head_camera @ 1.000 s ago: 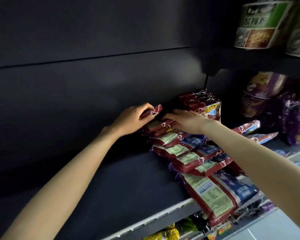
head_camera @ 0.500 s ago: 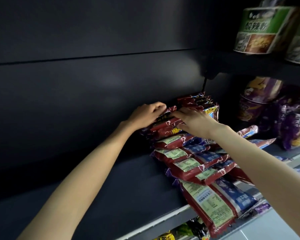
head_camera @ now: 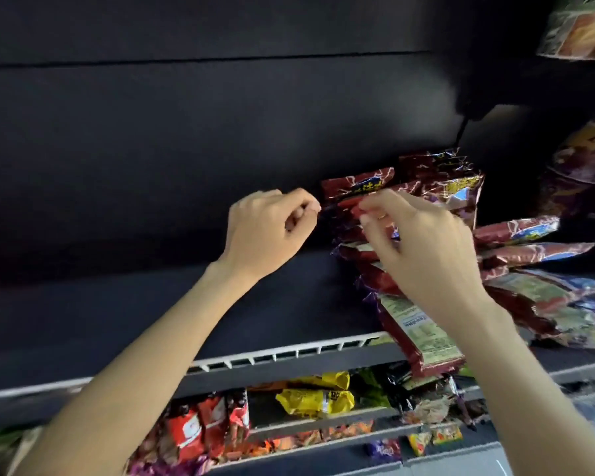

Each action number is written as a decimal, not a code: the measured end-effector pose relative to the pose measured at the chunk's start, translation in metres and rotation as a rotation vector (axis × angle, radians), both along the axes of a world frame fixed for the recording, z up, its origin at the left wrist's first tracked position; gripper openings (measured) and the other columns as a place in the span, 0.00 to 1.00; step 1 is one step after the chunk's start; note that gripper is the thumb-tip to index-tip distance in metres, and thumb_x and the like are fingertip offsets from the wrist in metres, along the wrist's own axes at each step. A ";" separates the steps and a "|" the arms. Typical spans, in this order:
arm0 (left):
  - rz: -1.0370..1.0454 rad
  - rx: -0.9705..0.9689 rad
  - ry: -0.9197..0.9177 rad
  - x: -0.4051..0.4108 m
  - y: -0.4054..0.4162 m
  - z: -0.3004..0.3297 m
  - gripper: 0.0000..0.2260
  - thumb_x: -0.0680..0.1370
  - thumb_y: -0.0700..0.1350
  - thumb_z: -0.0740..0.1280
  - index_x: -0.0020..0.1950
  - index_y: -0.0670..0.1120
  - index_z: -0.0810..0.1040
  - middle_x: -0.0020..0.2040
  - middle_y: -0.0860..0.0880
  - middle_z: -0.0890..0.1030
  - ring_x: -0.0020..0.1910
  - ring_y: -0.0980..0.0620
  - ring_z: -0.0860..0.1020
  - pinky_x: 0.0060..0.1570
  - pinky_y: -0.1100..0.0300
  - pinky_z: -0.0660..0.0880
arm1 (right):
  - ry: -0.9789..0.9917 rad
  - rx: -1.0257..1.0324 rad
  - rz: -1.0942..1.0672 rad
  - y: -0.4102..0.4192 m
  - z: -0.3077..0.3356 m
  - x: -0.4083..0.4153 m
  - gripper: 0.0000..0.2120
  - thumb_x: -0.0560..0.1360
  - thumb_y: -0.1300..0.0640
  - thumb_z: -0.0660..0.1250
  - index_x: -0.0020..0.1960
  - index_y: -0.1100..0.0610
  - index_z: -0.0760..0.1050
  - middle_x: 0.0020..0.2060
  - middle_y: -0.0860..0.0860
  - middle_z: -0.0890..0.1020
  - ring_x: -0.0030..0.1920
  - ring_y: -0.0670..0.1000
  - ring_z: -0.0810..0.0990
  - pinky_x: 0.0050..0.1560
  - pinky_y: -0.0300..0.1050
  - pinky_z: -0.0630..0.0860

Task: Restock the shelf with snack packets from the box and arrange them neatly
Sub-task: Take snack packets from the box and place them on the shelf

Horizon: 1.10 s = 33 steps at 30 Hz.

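Both hands reach the red packets (head_camera: 389, 269) lined along the shelf (head_camera: 289, 355) toward its right end — left hand (head_camera: 268, 231) curled, empty; right hand (head_camera: 423, 242) pinching a packet's top edge.

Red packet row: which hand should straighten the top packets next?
Right. The right hand is over the red packet row, its fingers at a packet edge. The left hand is curled beside the row's end.

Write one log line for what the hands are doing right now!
step: tidying red snack packets | left hand: curled, beside row | right hand: pinching packet edge | shelf: left part bare
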<state>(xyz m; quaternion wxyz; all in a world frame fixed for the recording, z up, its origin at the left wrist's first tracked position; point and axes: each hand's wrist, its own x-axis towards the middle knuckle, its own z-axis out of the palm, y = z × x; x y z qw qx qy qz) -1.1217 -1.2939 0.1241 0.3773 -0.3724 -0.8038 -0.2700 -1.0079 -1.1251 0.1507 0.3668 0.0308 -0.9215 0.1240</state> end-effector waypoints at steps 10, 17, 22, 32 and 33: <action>0.393 -0.355 -0.402 0.163 -0.149 -0.056 0.04 0.74 0.51 0.65 0.46 0.56 0.79 0.34 0.59 0.79 0.33 0.58 0.79 0.28 0.64 0.70 | -0.143 -0.040 0.450 -0.121 -0.087 0.064 0.08 0.77 0.52 0.60 0.45 0.53 0.77 0.33 0.47 0.80 0.32 0.50 0.79 0.25 0.44 0.73; 0.614 -0.166 -0.738 0.265 -0.261 -0.103 0.11 0.75 0.53 0.61 0.53 0.54 0.79 0.48 0.63 0.79 0.49 0.58 0.77 0.46 0.57 0.75 | -0.716 0.203 0.760 -0.193 -0.118 0.090 0.12 0.78 0.47 0.57 0.60 0.42 0.73 0.58 0.45 0.78 0.57 0.53 0.78 0.52 0.50 0.74; 0.808 -0.126 -0.687 0.317 -0.333 -0.132 0.07 0.76 0.45 0.66 0.53 0.50 0.80 0.49 0.55 0.82 0.48 0.54 0.79 0.46 0.58 0.76 | -0.745 0.056 1.020 -0.260 -0.129 0.105 0.10 0.78 0.51 0.60 0.57 0.45 0.76 0.51 0.41 0.80 0.48 0.45 0.80 0.48 0.48 0.77; 1.139 -0.201 -1.248 0.367 -0.480 -0.189 0.30 0.72 0.55 0.71 0.72 0.50 0.66 0.70 0.44 0.68 0.68 0.41 0.66 0.63 0.48 0.68 | -0.736 0.374 1.238 -0.434 -0.150 0.080 0.13 0.78 0.53 0.62 0.62 0.52 0.74 0.58 0.49 0.78 0.58 0.51 0.76 0.54 0.51 0.76; 1.155 -0.255 -1.271 0.370 -0.490 -0.193 0.33 0.71 0.58 0.70 0.73 0.52 0.64 0.72 0.45 0.65 0.69 0.41 0.63 0.64 0.47 0.66 | -0.774 0.474 1.215 -0.452 -0.159 0.073 0.16 0.78 0.52 0.64 0.65 0.52 0.71 0.60 0.50 0.77 0.60 0.52 0.75 0.55 0.51 0.75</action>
